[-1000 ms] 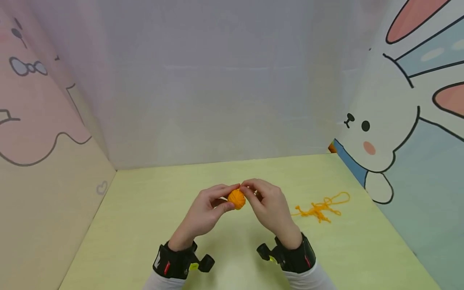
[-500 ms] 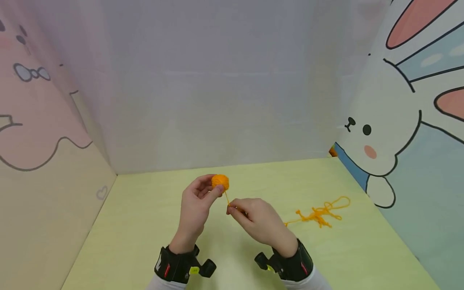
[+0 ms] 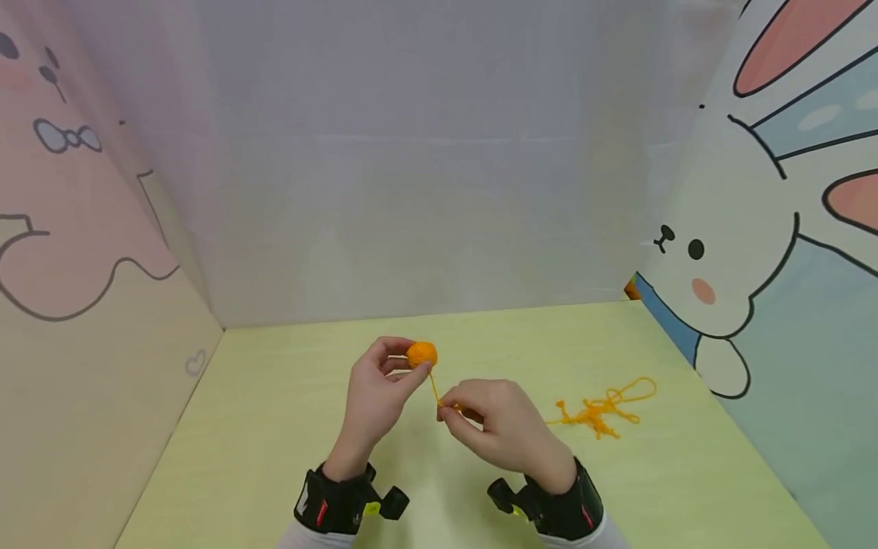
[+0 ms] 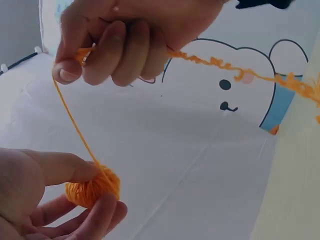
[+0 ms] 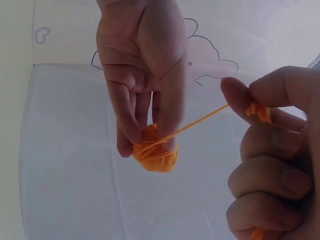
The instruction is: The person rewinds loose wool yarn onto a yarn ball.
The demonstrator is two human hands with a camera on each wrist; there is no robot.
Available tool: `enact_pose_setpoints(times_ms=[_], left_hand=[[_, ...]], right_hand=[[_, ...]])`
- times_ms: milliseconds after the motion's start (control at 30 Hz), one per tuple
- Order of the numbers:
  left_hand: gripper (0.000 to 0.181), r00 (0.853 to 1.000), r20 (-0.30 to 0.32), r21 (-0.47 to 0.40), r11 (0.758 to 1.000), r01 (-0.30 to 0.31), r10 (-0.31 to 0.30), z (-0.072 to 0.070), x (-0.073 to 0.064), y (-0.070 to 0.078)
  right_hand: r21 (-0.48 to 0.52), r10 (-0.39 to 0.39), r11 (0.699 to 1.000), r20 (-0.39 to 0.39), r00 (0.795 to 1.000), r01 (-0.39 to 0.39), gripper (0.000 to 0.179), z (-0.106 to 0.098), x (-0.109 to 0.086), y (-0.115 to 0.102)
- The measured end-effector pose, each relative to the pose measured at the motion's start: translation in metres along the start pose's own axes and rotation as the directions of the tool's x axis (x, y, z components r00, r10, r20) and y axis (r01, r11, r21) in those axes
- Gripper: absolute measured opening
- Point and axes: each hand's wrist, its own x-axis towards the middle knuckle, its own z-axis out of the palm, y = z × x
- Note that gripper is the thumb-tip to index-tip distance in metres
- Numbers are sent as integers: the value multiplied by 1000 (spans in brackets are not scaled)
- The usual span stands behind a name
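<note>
A small ball of orange yarn [image 3: 421, 354] is pinched between the thumb and fingers of my left hand [image 3: 376, 393], above the middle of the table. From the ball a taut strand [image 4: 73, 120] runs to my right hand [image 3: 504, 423], which pinches it between thumb and index finger. The right hand's other fingers [image 5: 267, 182] curl over more yarn, and a kinked length [image 4: 215, 62] trails out behind that hand in the left wrist view. This tail leads toward a loose, tangled heap of orange yarn [image 3: 597, 415] lying on the table at the right.
The pale yellow table [image 3: 288, 442] is bounded by a plain whitish back wall [image 3: 411, 191]. Cartoon-printed panels stand on either side, a rabbit panel [image 3: 727, 282] at right and a pink one [image 3: 82, 183] at left. Both wrists wear black camera straps [image 3: 329, 499].
The left hand has moved left with the ball and turned it. The right hand has drawn down from beside the ball, leaving a strand stretched between them. The tangled heap has shifted slightly.
</note>
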Motion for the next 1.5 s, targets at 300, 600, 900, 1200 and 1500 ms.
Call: enact_pose_setpoints(times_ms=[300, 600, 900, 1200, 1500], left_hand=[[41, 910, 329, 202, 923, -328, 252, 0, -11, 0], [39, 827, 442, 155, 878, -452, 348, 1, -5, 3], [41, 801, 472, 69, 890, -451, 369, 2, -9, 2], [40, 943, 225, -62, 969, -237, 245, 0, -11, 5], [32, 993, 9, -91, 989, -116, 117, 0, -5, 2]], right_hand=[[10, 63, 998, -245, 967, -63, 14, -2, -6, 4], [0, 132, 990, -318, 939, -139, 13, -9, -2, 12], [-70, 295, 948, -163, 942, -309, 9, 0, 0, 20], [-109, 435, 899, 116, 893, -423, 10, 13, 0, 16], [-112, 345, 939, 292, 892, -326, 18, 17, 1, 7]])
